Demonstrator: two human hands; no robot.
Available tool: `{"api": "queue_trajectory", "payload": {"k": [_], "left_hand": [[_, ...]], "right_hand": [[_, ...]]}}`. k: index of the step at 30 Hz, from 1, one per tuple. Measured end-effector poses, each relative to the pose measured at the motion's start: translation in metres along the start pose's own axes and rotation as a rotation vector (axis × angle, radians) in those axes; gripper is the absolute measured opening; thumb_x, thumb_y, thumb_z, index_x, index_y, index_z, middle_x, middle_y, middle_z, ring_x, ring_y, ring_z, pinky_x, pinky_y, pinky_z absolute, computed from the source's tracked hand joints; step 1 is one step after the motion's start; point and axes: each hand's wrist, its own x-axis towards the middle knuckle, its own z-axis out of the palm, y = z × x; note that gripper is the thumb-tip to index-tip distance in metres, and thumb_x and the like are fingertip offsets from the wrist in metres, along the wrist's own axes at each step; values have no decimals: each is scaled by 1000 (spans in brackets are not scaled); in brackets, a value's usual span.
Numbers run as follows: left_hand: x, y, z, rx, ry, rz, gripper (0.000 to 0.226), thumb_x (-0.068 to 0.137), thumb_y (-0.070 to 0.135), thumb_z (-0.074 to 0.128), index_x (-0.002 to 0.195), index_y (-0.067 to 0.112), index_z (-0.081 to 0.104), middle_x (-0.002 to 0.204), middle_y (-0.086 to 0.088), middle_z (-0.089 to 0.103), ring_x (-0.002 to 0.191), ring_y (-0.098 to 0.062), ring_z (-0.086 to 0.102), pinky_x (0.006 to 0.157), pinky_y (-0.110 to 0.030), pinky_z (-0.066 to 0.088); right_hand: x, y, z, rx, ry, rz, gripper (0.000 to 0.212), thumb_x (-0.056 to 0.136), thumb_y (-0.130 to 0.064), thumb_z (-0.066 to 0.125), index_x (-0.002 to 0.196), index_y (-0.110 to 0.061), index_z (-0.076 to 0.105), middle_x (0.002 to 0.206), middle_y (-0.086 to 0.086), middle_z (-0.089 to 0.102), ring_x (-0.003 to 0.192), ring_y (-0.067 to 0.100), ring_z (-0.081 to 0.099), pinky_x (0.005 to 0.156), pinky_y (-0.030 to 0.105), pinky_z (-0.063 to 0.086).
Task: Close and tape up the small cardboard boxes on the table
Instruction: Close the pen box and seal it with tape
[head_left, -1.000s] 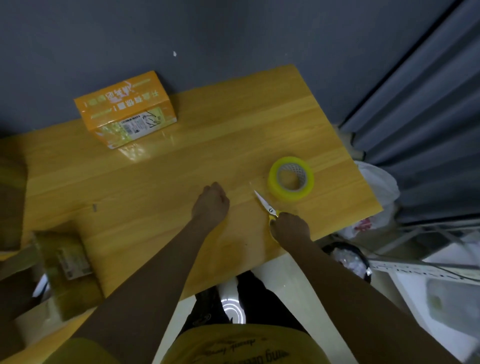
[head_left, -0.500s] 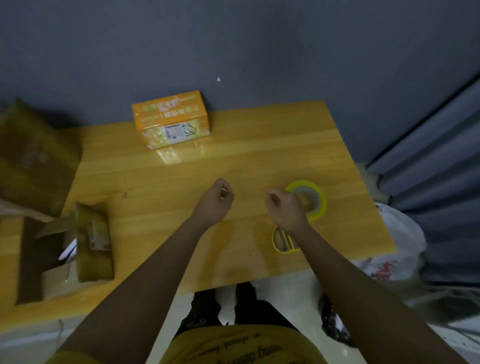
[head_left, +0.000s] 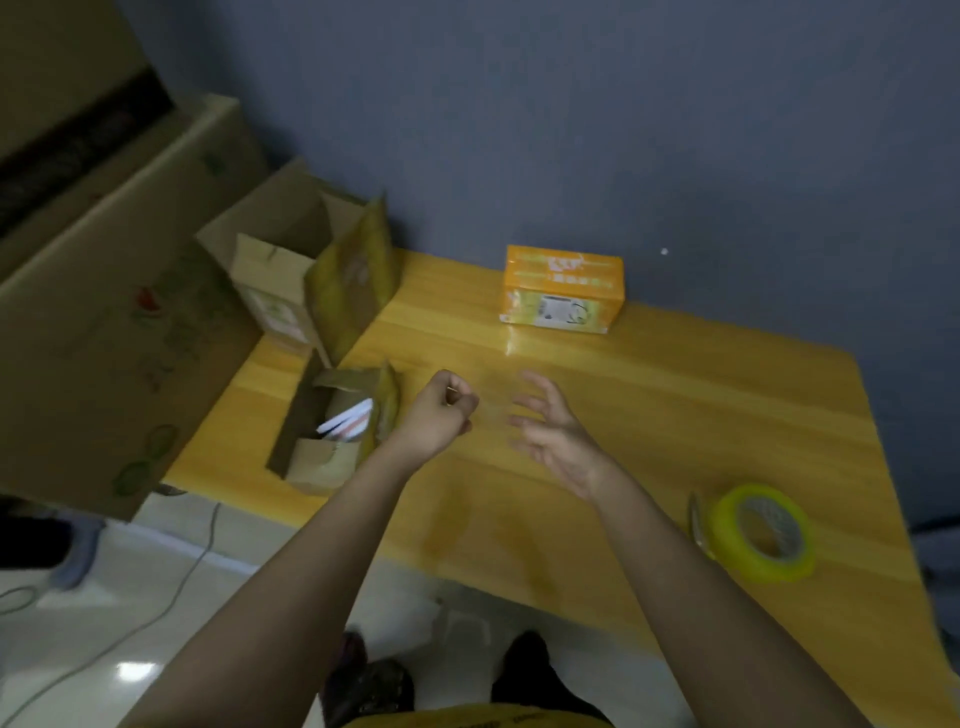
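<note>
Just left of the curled left fingers (head_left: 457, 402) — open box (head_left: 332, 431); right fingers (head_left: 535, 400) spread.

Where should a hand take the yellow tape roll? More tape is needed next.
The yellow tape roll lies nearly flat near the wooden table's front edge. Come from above: thumb in the open core, fingers over the outer rim.

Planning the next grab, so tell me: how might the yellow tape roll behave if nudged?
The tape roll lies flat on the table, so it would probably slide, not roll. Its hollow core suggests it is light and easy to hook.
</note>
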Motion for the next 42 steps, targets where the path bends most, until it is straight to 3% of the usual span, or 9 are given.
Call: {"api": "queue_trajectory", "payload": {"k": [3,6,11,16,21,28,32,37,42], "left_hand": [[-6,-13,-55,-33,57,-27,18,98,12,50,81,16,44,77,-2,45,63,-15,51,57,-19,47],[-13,-28,-109,-12,54,-56,17,99,14,49,82,16,46,75,-4,48,66,-18,52,67,-30,48],[-16,-50,-188,-11,32,-69,13,99,16,48,86,15,48,74,-3,51,60,-14,54,64,-29,45],[-11,-58,-234,-10,-8,-65,13,98,19,50,86,17,47,79,-3,53,65,-14,55,64,-28,47],[1,-57,-247,7,-54,28,15,97,21,54,84,19,45,82,0,47,66,-13,55,73,-35,48],[29,-52,-234,-4,-88,35,7,98,17,51,99,10,51,87,-1,55,66,-9,62,68,-28,54],[45,-49,-227,-27,-148,-18,9,98,18,53,90,16,57,90,-2,64,65,-6,67,58,-15,52],[59,-52,-219,-38,-172,-62,11,98,17,53,88,15,59,93,-4,65,66,-6,66,56,-10,49],[64,-59,-219,-63,-173,-119,13,98,15,51,88,14,59,93,-3,64,71,-9,65,57,-11,50]], "right_hand": [[15,2,49,-29,-60,-3,57,93,6,49,121,-43,42,128,-4,45,110,15,57,94,41,48],[29,5,109,-110,21,-51,49,89,0,62,120,-35,49,118,-8,56,103,12,61,78,25,55],[54,11,203,-24,312,-145,12,90,-17,66,102,-19,67,92,1,67,80,10,65,72,23,55],[67,17,253,15,355,-124,21,93,1,56,104,-14,66,92,9,67,75,19,65,76,36,55],[72,15,257,336,302,46,19,96,-5,51,111,-10,61,91,11,71,84,26,69,80,36,58],[76,9,229,531,175,-99,45,89,15,49,122,-15,56,104,12,72,94,23,70,78,29,57],[94,-1,214,307,243,-166,34,87,3,62,116,-15,63,104,4,74,100,17,69,78,21,55],[126,-6,206,166,454,-182,12,86,-7,68,87,-18,71,75,-10,73,73,2,68,69,18,56],[148,0,204,-57,506,-227,9,92,-18,63,94,-12,70,80,-9,67,77,5,63,75,21,52]]}}
